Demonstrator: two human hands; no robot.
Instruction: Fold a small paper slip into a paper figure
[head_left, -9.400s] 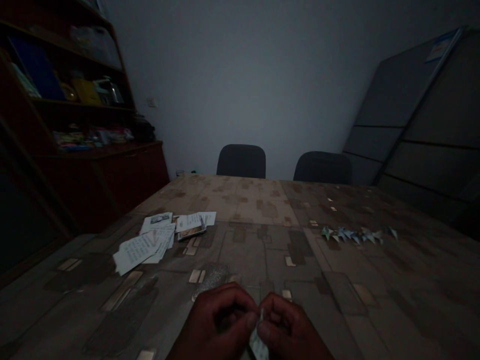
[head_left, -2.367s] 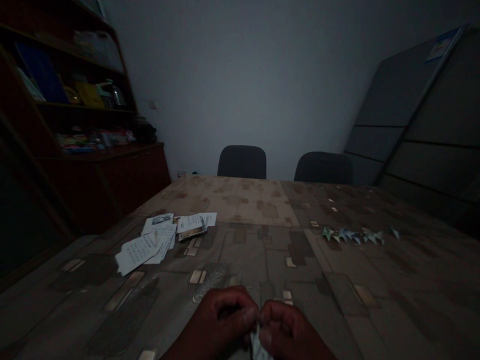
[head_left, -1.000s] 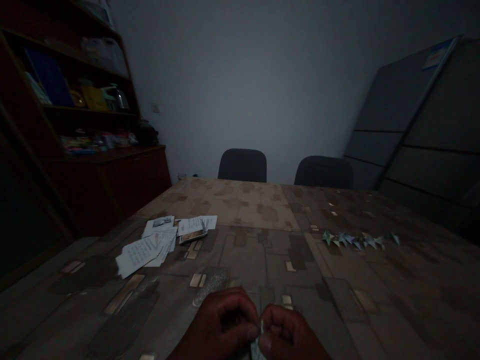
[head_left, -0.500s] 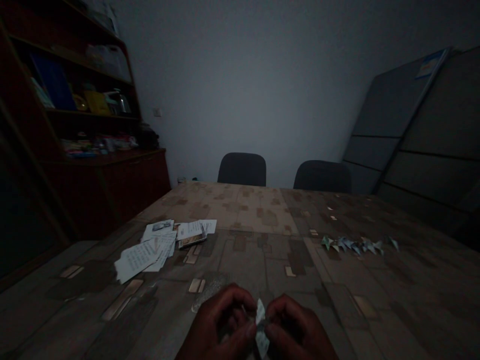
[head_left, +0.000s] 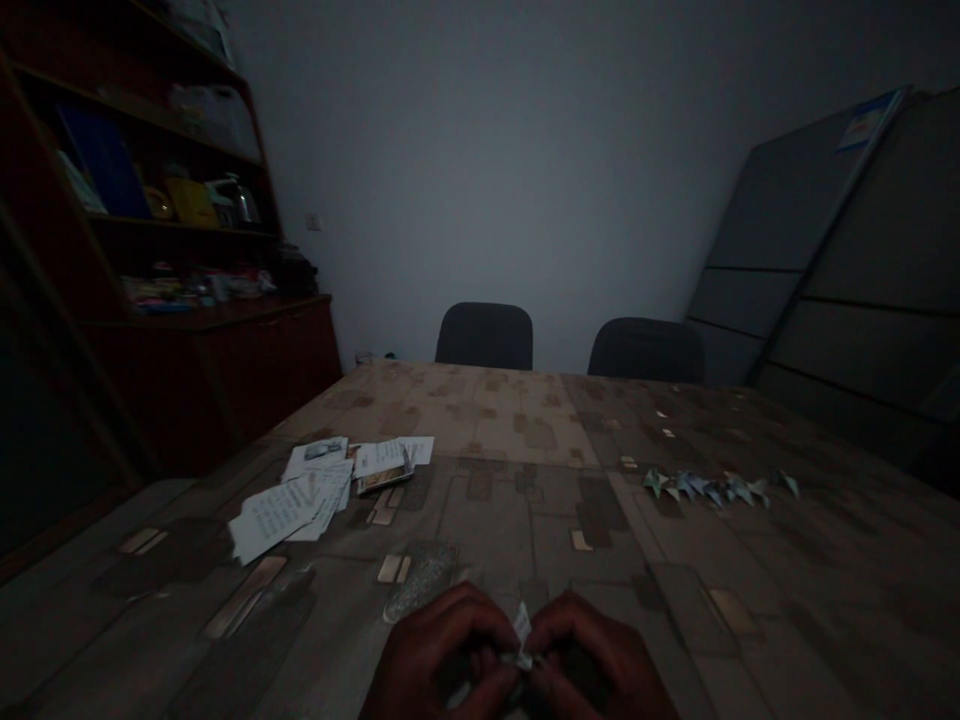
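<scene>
Low in the head view, close to the table's near side, my left hand [head_left: 448,655] and my right hand [head_left: 592,655] face each other with thumbs and fingers pinched. Between their fingertips is a small piece of folded white paper [head_left: 523,625], its pointed tip sticking up. Its lower part is mostly hidden by my fingers. On the right of the table, a row of several small folded paper figures [head_left: 705,488] in white and pale green stands apart from my hands.
A loose pile of printed paper cards [head_left: 292,510] lies at the left on the patterned tablecloth [head_left: 510,500]. Two dark chairs [head_left: 484,337] stand along the far edge. A wooden cabinet [head_left: 277,350] with filled shelves is at the left; grey panels [head_left: 772,240] lean at the right.
My hands have drawn slightly closer together around the folded paper. Less of the paper shows below the fingers now, and its tip has shifted in angle.
</scene>
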